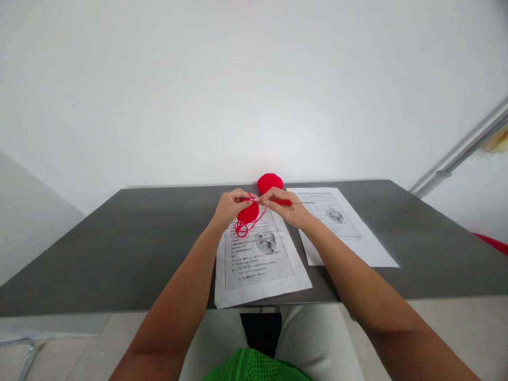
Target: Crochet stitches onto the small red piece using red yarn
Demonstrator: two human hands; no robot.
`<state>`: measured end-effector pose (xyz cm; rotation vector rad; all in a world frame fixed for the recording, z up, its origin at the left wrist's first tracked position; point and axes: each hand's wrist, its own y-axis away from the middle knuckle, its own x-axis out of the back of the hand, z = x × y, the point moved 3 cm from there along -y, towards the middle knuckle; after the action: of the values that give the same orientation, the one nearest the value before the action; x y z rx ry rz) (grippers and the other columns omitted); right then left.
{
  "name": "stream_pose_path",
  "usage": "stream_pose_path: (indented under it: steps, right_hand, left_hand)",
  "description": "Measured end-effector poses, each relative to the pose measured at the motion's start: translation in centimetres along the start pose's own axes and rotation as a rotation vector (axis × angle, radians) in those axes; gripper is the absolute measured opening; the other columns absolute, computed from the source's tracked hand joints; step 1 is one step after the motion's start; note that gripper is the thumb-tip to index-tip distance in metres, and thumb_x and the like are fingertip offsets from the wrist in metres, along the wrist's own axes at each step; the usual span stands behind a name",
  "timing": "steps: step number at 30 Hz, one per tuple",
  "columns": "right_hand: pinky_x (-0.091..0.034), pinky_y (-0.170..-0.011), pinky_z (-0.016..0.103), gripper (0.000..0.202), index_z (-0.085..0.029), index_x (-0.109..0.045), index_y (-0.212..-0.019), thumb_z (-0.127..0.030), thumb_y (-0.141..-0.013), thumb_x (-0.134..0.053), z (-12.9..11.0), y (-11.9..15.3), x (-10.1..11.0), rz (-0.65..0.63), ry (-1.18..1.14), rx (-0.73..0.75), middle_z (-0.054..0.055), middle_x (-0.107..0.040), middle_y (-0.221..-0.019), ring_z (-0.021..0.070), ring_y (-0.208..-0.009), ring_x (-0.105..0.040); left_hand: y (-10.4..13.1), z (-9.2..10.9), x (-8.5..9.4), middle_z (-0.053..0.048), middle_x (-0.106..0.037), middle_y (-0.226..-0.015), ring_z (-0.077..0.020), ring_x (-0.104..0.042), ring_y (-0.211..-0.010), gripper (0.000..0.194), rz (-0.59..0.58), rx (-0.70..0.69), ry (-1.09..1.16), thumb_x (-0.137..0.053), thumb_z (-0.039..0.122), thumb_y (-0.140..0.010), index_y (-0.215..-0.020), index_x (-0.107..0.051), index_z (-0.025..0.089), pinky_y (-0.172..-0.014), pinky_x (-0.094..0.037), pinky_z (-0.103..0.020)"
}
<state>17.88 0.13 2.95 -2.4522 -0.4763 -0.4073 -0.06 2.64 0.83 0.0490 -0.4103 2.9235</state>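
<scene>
My left hand pinches the edge of a small round red crochet piece, which hangs from its fingers. Loose red yarn dangles below the piece in loops. Close beside it, my right hand is closed around a crochet hook with a red handle; a thin metal shaft sticks out to the right. The fingertips of both hands almost meet at the piece's top edge. Behind them a ball of red yarn rests at the back of the table. The hook's working tip is too small to make out.
Under my hands lies a printed sheet with a picture, reaching the front edge of the dark grey table. A second printed sheet lies to its right. A white wall rises behind; a grey metal pipe slants at right.
</scene>
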Motion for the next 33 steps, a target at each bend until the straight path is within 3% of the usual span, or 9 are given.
stream_pose_path:
  steps: [7, 16, 23, 27, 33]
  right_hand:
    - [-0.043, -0.069, 0.027, 0.012, -0.019, -0.057, -0.081, -0.024, -0.091, -0.052, 0.0, 0.0, -0.5, -0.003, 0.149, 0.076, 0.000, -0.060, -0.077, 0.0145, -0.073, -0.055]
    - [-0.045, -0.071, 0.029, 0.012, -0.020, -0.052, -0.082, -0.018, -0.092, -0.047, 0.1, 0.0, -1.5, -0.023, 0.343, 0.227, 0.003, -0.058, -0.081, 0.0164, -0.075, -0.056]
    - [-0.051, -0.082, 0.036, 0.006, -0.021, -0.056, -0.092, -0.019, -0.094, -0.050, 1.1, 0.2, -1.8, 0.096, 0.396, 0.350, 0.008, -0.060, -0.095, 0.0206, -0.093, -0.059]
    - [-0.053, -0.087, 0.037, 0.008, -0.022, -0.058, -0.098, -0.020, -0.095, -0.052, 1.4, 0.3, -1.7, 0.091, 0.386, 0.385, 0.009, -0.062, -0.103, 0.0200, -0.099, -0.062]
    - [-0.055, -0.088, 0.036, 0.009, -0.022, -0.060, -0.100, -0.021, -0.096, -0.052, 1.2, 0.5, -1.5, 0.065, 0.378, 0.449, 0.010, -0.066, -0.105, 0.0186, -0.100, -0.065]
  left_hand:
    - [-0.2, 0.0, 0.0, -0.007, -0.070, -0.081, -0.0196, -0.065, -0.080, 0.009, 0.019, -0.198, -0.207, -0.065, 0.022, -0.069, -0.069, -0.073, 0.017, -0.074, -0.048, -0.031]
    - [0.0, 0.3, -0.6, -0.006, -0.069, -0.078, -0.0204, -0.066, -0.081, 0.010, 0.021, -0.279, -0.333, -0.063, 0.021, -0.071, -0.069, -0.072, 0.018, -0.078, -0.049, -0.033]
    - [-0.4, -0.3, -0.2, -0.010, -0.074, -0.095, -0.0219, -0.066, -0.087, 0.022, 0.033, -0.065, -0.097, -0.071, 0.027, -0.066, -0.084, -0.075, 0.014, -0.083, -0.050, -0.034]
    - [-0.4, -0.7, -0.1, -0.005, -0.073, -0.081, -0.0186, -0.065, -0.077, 0.040, -0.006, 0.100, 0.077, -0.077, 0.023, -0.059, -0.098, -0.074, 0.012, -0.081, -0.050, -0.034]
    - [-0.3, -0.7, -0.3, -0.006, -0.074, -0.079, -0.0188, -0.066, -0.077, 0.040, -0.095, 0.212, 0.251, -0.083, 0.023, -0.055, -0.093, -0.076, 0.011, -0.084, -0.050, -0.035]
